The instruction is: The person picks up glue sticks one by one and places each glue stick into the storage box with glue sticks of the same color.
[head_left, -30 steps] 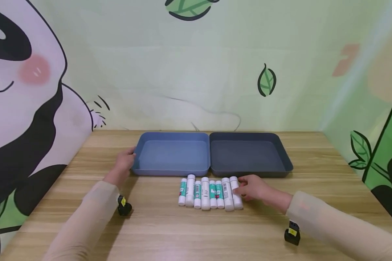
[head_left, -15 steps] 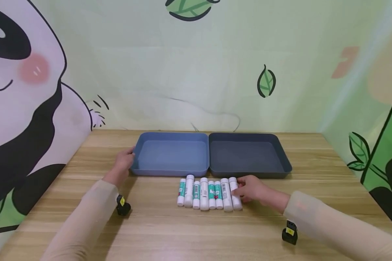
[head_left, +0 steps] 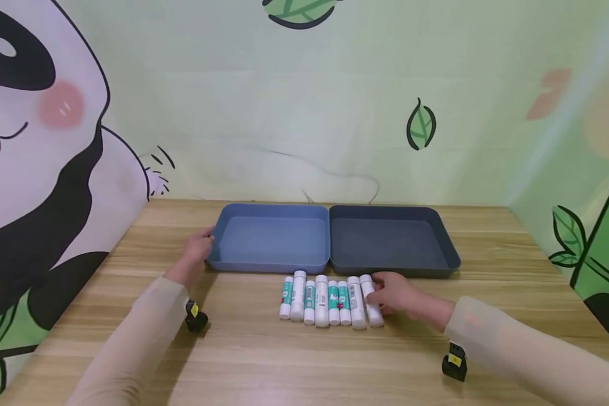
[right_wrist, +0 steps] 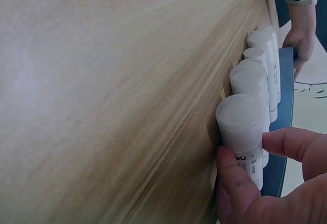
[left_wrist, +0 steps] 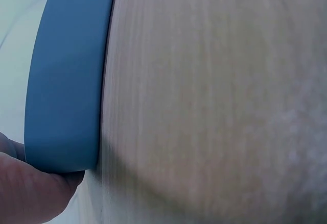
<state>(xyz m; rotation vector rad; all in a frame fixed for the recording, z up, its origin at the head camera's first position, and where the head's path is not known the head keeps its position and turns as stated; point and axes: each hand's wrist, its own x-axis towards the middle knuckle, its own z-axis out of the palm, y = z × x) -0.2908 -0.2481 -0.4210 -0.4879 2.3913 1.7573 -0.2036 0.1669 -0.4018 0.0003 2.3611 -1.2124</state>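
Note:
Several glue sticks lie side by side in a row in the head view, taller white ones mixed with shorter green-and-white ones. My right hand (head_left: 398,294) is at the right end of the row. Its thumb and fingers pinch the last white glue stick (right_wrist: 239,124) from both sides, as the right wrist view shows. This stick lies slightly slanted beside its white neighbour (head_left: 357,303). At the far left, my left hand (head_left: 198,251) grips the left wall of the blue tray (head_left: 269,267), with the thumb (left_wrist: 38,193) against its end in the left wrist view.
A dark grey tray (head_left: 393,270) stands against the blue tray's right side, behind the glue sticks. Both trays hold nothing. Wooden tabletop (head_left: 304,361) extends in front of the row. A printed backdrop (head_left: 304,113) rises behind the table.
The lower end of the rightmost glue stick has swung slightly to the right, away from its neighbour, in my right hand. My left hand stays on the blue tray. The head view has shifted slightly.

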